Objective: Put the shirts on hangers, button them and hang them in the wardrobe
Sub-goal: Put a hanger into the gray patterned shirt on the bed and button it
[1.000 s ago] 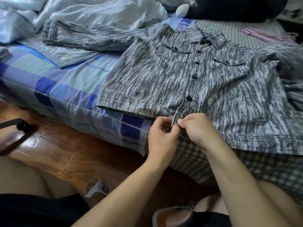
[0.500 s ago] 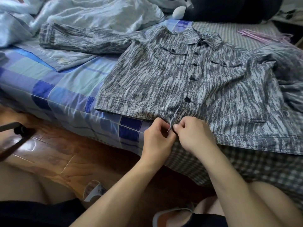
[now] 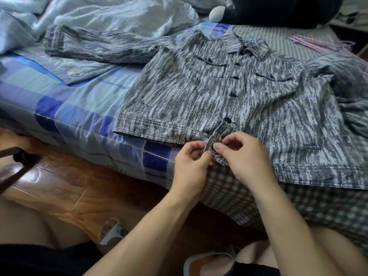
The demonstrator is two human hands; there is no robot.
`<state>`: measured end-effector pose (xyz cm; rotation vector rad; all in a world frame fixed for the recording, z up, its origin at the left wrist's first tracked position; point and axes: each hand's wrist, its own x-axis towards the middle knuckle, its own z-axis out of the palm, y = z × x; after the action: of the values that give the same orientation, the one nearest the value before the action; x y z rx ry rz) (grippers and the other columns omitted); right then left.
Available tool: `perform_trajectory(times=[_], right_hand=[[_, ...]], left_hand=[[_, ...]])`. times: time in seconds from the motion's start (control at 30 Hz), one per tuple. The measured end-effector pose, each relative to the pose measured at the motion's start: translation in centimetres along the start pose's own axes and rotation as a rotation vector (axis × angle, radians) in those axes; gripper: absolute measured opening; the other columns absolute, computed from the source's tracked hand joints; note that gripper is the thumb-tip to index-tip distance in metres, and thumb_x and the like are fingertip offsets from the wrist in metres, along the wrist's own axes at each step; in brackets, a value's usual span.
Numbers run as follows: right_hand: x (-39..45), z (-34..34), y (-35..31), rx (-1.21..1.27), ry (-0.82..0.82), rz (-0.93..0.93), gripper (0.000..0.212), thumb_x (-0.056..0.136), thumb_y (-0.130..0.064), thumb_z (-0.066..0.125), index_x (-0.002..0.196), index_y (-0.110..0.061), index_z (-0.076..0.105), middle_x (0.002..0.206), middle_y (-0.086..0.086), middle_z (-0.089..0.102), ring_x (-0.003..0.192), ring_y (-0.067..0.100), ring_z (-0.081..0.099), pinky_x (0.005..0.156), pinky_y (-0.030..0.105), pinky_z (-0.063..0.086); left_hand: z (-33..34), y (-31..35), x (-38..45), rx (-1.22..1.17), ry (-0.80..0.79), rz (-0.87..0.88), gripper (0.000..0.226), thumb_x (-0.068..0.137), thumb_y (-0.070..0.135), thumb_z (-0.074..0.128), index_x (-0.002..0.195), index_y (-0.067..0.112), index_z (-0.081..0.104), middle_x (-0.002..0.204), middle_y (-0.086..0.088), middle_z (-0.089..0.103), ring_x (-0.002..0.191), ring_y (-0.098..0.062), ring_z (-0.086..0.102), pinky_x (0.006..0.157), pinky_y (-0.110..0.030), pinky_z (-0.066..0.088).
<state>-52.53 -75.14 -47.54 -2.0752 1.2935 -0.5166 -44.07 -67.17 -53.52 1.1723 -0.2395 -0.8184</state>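
1. At 9 o'clock from my hands the blue patchwork bedsheet (image 3: 83, 108) covers the bed, with a pale blue quilt (image 3: 123, 14) bunched at 11 o'clock.
2. The grey streaked shirt (image 3: 199, 92) lies flat, front up, on the bed, collar at 12 o'clock and hem at the near edge; one sleeve stretches out toward 10 o'clock.
3. My left hand (image 3: 190, 162) has its fingers curled, pinching the left front edge of the shirt at the hem.
4. 5 dark buttons (image 3: 232, 94) along the placket above look fastened; the lowest visible one sits just at 12 o'clock from my fingers.
5. My right hand (image 3: 247, 158) pinches the other front edge, thumb and forefinger meeting the left hand's. I cannot tell whether the button is through its hole.
6. I judge this the last button of the buttoning step. Next I need to push it through and check it holds, then lift the shirt by its hanger, if one is inside; I cannot see that.
7. At 1 o'clock, well apart, pink hangers (image 3: 318, 42) lie on the checked sheet (image 3: 298, 206).
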Motion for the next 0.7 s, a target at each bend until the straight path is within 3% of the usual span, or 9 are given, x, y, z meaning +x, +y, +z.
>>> perform_trajectory(times=[0.07,0.2,0.33,0.4,0.53,0.63,0.7], right_hand=[[0.1,-0.1,0.1,0.012,-0.011,0.013,0.016,0.084,-0.044,0.078,0.081,-0.028,0.073,0.072,-0.013,0.068,0.066,-0.001,0.059,0.053,0.015,0.040],[1.2,-0.6,0.4,0.280,-0.116,0.078,0.014,0.085,-0.029,0.080,0.072,-0.025,0.077,0.066,-0.006,0.072,0.059,0.008,0.063,0.058,0.028,0.049],[2.5,-0.6,0.8,0.242,-0.109,0.116,0.026,0.095,-0.022,0.070,0.069,-0.022,0.074,0.060,-0.010,0.069,0.058,0.002,0.062,0.054,0.020,0.047],[2.4,-0.6,1.2,0.250,-0.138,0.116,0.024,0.096,-0.026,0.068,0.074,-0.024,0.076,0.067,-0.011,0.072,0.065,0.002,0.066,0.061,0.022,0.051],[1.6,-1.5,1.8,0.365,-0.248,0.112,0.023,0.102,-0.022,0.059,0.088,-0.022,0.077,0.083,-0.003,0.077,0.088,0.019,0.073,0.082,0.034,0.059],[1.2,-1.6,1.7,0.273,-0.283,0.063,0.020,0.102,-0.021,0.059,0.092,-0.025,0.075,0.085,-0.008,0.077,0.088,0.011,0.072,0.090,0.037,0.057],[1.1,-1.6,1.6,0.260,-0.271,0.050,0.017,0.102,-0.022,0.060,0.094,-0.027,0.075,0.086,-0.011,0.077,0.087,0.006,0.071,0.091,0.036,0.057]], left_hand=[[0.0,0.1,0.2,-0.021,-0.026,-0.009,0.018,0.095,-0.006,0.063,0.100,0.012,0.062,0.075,0.000,0.069,0.062,-0.011,0.058,0.065,-0.027,0.049],[0.2,1.0,0.0,0.025,-0.090,0.038,0.021,0.090,-0.007,0.065,0.091,0.013,0.062,0.072,-0.002,0.066,0.062,-0.011,0.055,0.062,-0.027,0.045],[1.5,1.4,-0.4,0.127,-0.136,0.129,0.014,0.077,0.007,0.064,0.089,0.014,0.062,0.076,-0.002,0.061,0.069,-0.017,0.052,0.065,-0.028,0.044],[1.3,1.0,-0.4,0.129,-0.100,0.119,0.014,0.081,0.005,0.064,0.090,0.016,0.061,0.076,-0.002,0.061,0.070,-0.017,0.052,0.064,-0.028,0.045],[-0.3,-0.3,-1.1,0.130,0.026,0.037,0.013,0.088,0.003,0.065,0.092,0.015,0.061,0.075,-0.003,0.061,0.071,-0.020,0.054,0.069,-0.038,0.043],[-1.1,-0.7,-1.6,0.150,0.054,0.040,0.013,0.092,0.008,0.072,0.092,0.013,0.060,0.074,0.003,0.060,0.069,-0.010,0.056,0.068,-0.029,0.046],[-1.1,-1.0,-1.4,0.295,0.165,0.111,0.020,0.090,0.015,0.075,0.082,0.015,0.057,0.068,0.006,0.055,0.061,-0.006,0.050,0.062,-0.025,0.044]])
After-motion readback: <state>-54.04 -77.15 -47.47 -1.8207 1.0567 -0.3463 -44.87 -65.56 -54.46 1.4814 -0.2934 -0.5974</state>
